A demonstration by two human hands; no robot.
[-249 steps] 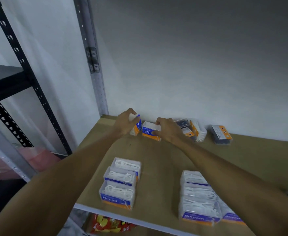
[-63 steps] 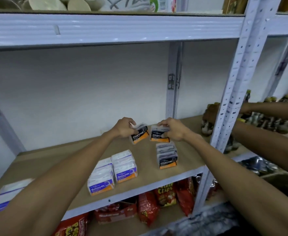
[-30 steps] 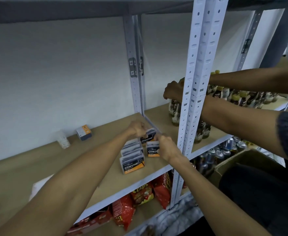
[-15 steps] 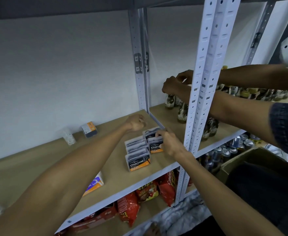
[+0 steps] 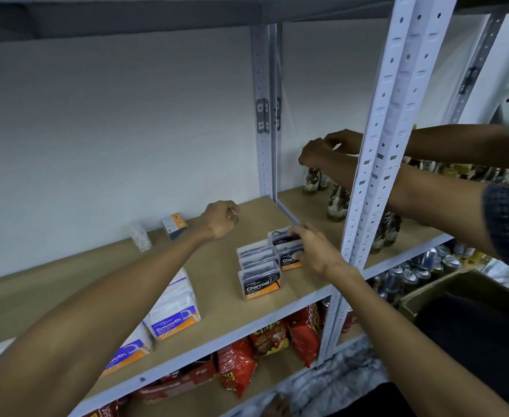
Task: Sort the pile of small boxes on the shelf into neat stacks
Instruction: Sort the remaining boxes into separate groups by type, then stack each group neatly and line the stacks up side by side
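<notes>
On the wooden shelf [image 5: 223, 320] stand black Charcoal boxes in two rows near the right post. The left row [image 5: 259, 272] has three boxes, front to back. My right hand [image 5: 310, 251] grips the boxes of the second row [image 5: 289, 257] beside it. My left hand [image 5: 221, 219] hovers behind the rows, fingers curled, holding nothing. White Smooth boxes [image 5: 175, 305] sit in a row at front left, partly hidden by my left forearm. A lone dark box [image 5: 174, 226] and a clear box [image 5: 140, 240] lie by the back wall.
A white perforated post [image 5: 376, 164] rises right of my right hand. Another person's arms [image 5: 427, 182] reach among bottles [image 5: 336, 203] on the neighbouring shelf. Red snack bags [image 5: 265, 344] fill the shelf below; cans [image 5: 412, 272] lie lower right.
My left hand has let go of its Charcoal box and drawn back up and left. My right hand stays on the second row. The view shifted slightly.
</notes>
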